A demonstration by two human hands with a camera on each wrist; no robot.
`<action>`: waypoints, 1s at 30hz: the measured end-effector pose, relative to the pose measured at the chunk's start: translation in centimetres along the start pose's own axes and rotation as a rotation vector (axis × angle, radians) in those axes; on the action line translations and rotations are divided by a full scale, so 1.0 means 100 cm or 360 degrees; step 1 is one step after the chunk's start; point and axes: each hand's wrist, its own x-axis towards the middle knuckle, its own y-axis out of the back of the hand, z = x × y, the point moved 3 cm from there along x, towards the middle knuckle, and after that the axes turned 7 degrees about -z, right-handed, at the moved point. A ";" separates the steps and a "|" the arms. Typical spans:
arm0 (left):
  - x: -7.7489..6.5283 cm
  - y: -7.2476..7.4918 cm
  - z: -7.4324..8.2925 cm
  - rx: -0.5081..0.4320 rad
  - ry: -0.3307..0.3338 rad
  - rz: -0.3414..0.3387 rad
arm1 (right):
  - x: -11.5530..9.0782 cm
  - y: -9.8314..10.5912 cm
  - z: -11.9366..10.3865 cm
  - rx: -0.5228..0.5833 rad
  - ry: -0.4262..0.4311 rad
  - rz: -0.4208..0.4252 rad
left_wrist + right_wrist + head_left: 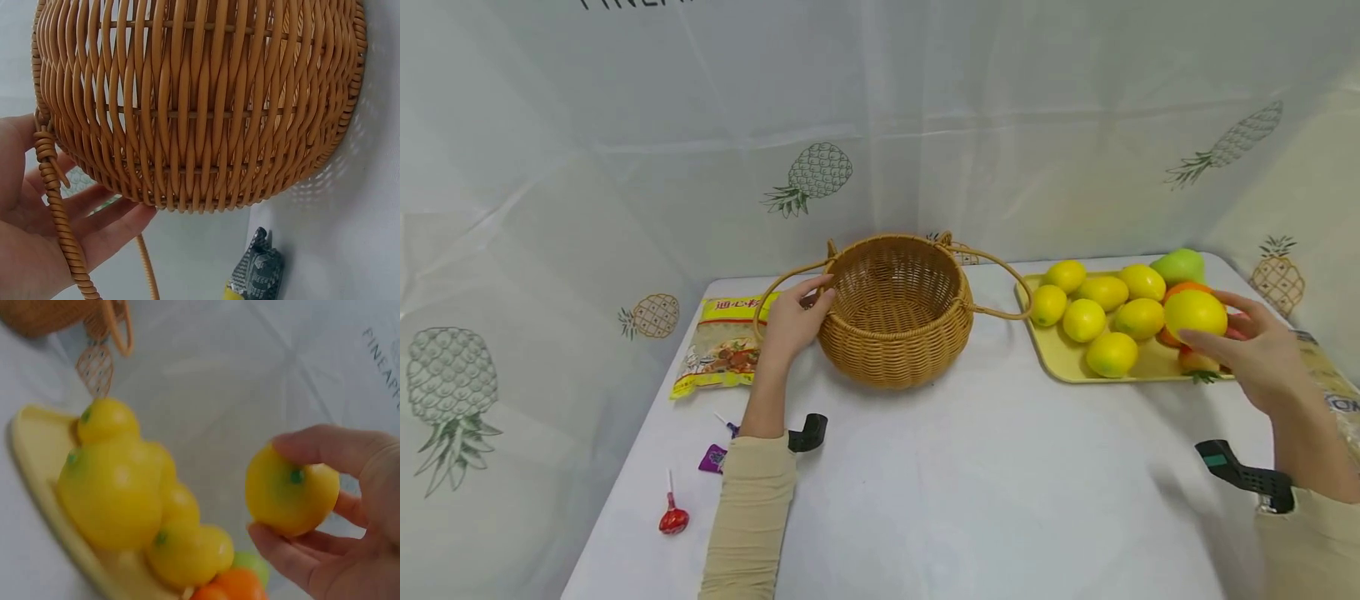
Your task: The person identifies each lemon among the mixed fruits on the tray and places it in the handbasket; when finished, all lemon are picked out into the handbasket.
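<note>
A round wicker basket (pixel 895 354) stands at the middle back of the table, its two looped handles folded out to the sides. My left hand (pixel 793 321) holds the basket's left rim, and one handle (pixel 62 228) crosses in front of the palm in the left wrist view. My right hand (pixel 1262 350) grips a yellow lemon (pixel 284 490) between thumb and fingers, raised over the right part of a yellow tray (pixel 1075 377). Several more lemons (pixel 1112 355) lie in the tray, with a green fruit (pixel 1180 267) behind them and orange and red fruit partly hidden by my hand.
Left of the basket lies a yellow food packet (pixel 718 342). A red lollipop (pixel 673 520) and a purple-wrapped candy (pixel 712 459) are near the left edge. Another clear packet (pixel 1330 375) is at the far right. Pineapple-printed curtain surrounds the table's back and sides.
</note>
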 end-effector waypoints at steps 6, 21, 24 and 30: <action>-0.002 0.005 -0.001 -0.0004 0.0012 0.0008 | 0.009 -0.017 -0.072 0.0832 0.0393 -0.0241; -0.005 -0.001 -0.006 0.0027 0.0003 0.0018 | 0.031 -0.159 -0.193 0.0905 0.0577 -0.0850; -0.005 -0.002 -0.004 0.0024 -0.0003 0.0029 | 0.028 -0.186 -0.207 0.0700 0.0617 -0.0953; -0.005 -0.004 -0.001 0.0024 -0.0019 0.0038 | 0.028 -0.231 -0.226 0.0457 0.0699 -0.1036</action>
